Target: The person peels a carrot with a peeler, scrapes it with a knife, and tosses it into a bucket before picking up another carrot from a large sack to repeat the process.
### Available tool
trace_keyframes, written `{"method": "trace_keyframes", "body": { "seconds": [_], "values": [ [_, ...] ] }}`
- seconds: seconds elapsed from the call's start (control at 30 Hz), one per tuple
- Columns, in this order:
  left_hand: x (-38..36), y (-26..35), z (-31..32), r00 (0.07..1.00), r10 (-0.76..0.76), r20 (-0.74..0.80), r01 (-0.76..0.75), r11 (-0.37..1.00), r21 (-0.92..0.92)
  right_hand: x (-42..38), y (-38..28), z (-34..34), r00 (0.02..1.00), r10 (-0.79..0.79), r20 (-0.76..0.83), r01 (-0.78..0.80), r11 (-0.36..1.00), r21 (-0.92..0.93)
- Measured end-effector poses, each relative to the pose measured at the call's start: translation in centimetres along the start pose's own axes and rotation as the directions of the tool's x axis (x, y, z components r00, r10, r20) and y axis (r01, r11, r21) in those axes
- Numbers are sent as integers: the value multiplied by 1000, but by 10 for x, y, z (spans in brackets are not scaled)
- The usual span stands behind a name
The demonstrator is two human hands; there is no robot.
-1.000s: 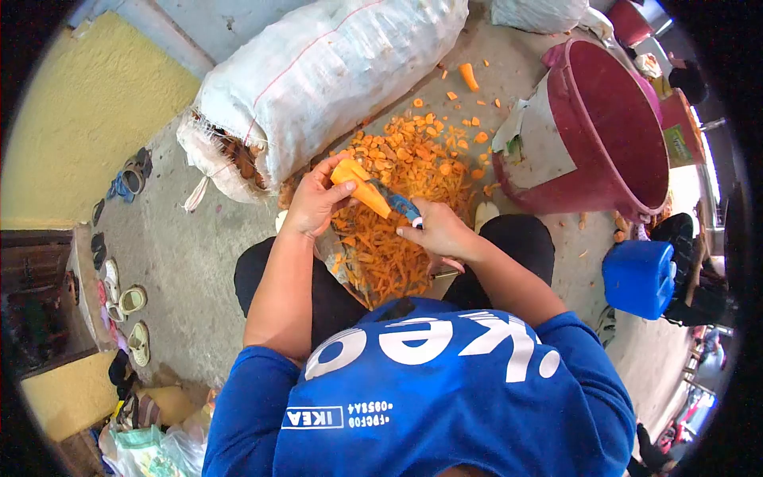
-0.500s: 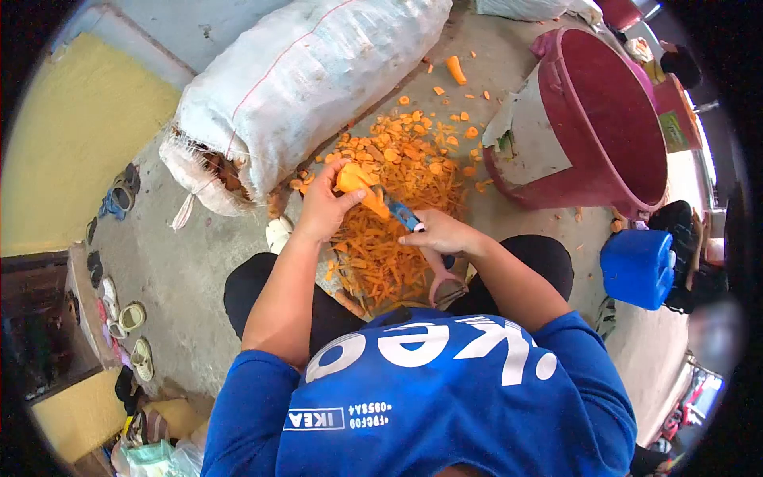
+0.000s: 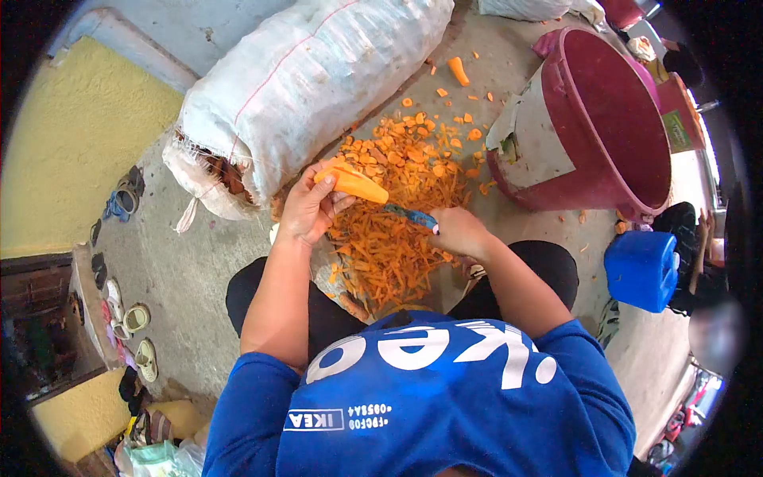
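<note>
My left hand (image 3: pixel 311 208) is closed on a peeled orange carrot (image 3: pixel 355 183), whose narrower end points right. My right hand (image 3: pixel 461 234) grips a blue peeler (image 3: pixel 415 215), its head close to the carrot's right end. Beneath both hands, a pile of orange peelings (image 3: pixel 381 266) lies on the floor, with many round cut pieces (image 3: pixel 397 145) at its far side.
A large white woven sack (image 3: pixel 294 79) lies at the upper left, its open end near my left hand. A big maroon tub (image 3: pixel 548 171) stands at the right, with a blue jerrycan (image 3: pixel 636 270) below it. Footwear (image 3: pixel 137 318) lines the left side.
My left hand has turned, and the carrot now lies more level, pointing right. My right hand has moved slightly right and the peeler is drawn back from the carrot's middle to its end.
</note>
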State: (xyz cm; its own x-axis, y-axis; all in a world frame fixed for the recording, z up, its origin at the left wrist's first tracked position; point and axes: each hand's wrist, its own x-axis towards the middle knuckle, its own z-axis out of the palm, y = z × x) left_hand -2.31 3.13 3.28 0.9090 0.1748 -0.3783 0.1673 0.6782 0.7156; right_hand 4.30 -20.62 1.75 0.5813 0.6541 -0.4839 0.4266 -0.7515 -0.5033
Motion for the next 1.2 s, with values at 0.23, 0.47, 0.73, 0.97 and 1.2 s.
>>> {"method": "trace_keyframes", "body": {
  "seconds": [0.23, 0.47, 0.73, 0.97, 1.2],
  "values": [
    [11, -14, 5, 983, -155, -102, 147, 986, -83, 6, 1, 17, 992, 30, 120, -21, 997, -81],
    [58, -5, 164, 929, -71, 362, 109, 990, -85, 7, -4, 16, 979, 114, 170, -106, 993, -56],
    [43, 3, 168, 741, -281, 610, -71, 871, 487, 10, -1, 11, 967, 163, 195, -158, 986, -43],
    [83, -15, -83, 830, -411, -377, 274, -288, 918, 14, -9, 14, 982, 78, 174, -71, 997, -43],
    [104, 4, -345, 641, 587, -495, 585, 44, 810, 32, -3, 23, 974, 70, 215, -61, 997, -49]
  ]
}}
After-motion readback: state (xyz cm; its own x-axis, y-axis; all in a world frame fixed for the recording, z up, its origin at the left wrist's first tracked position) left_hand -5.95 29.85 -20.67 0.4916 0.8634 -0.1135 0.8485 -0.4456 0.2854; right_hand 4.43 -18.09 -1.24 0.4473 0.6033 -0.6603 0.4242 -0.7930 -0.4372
